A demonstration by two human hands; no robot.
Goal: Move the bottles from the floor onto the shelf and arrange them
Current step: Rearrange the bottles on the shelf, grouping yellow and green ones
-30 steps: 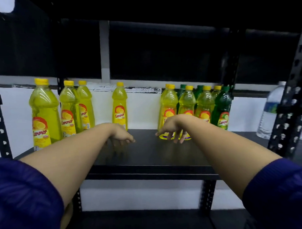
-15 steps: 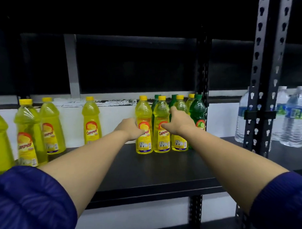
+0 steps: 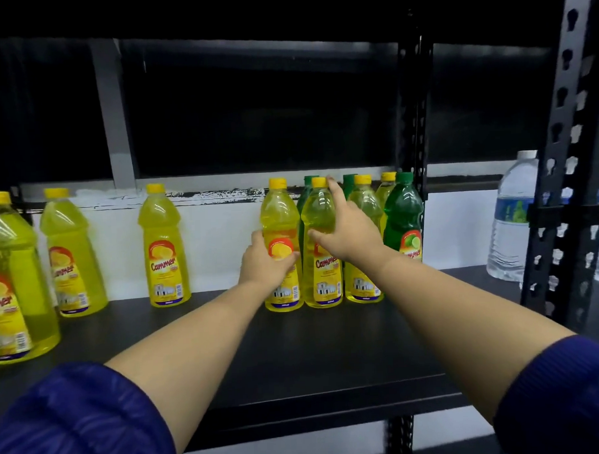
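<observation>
Partly hidden: two green-capped bottles (image 3: 311, 184) in the back row show little more than caps behind the front row, and the right hand (image 3: 347, 237) covers much of the third yellow bottle (image 3: 364, 245). At the left edge a large yellow bottle (image 3: 13, 281) is cut off by the frame; the water bottle (image 3: 511, 219) at right stands partly behind the perforated rack upright (image 3: 561, 170).

Both forearms reach forward over the black shelf (image 3: 329, 355). The left hand (image 3: 264, 265) wraps the label band of the leftmost clustered yellow bottle (image 3: 280, 227), thumb across its front. The right hand lies against the neighbouring yellow bottle (image 3: 322, 287), fingers spread and extended, index tip beside its cap; no closed grasp is evident.

All bottles stand upright, caps up, long axes vertical. The cluster sits mid-shelf with a green bottle (image 3: 403, 216) at its right end; two more yellow bottles (image 3: 163, 248) stand separately to the left.
</observation>
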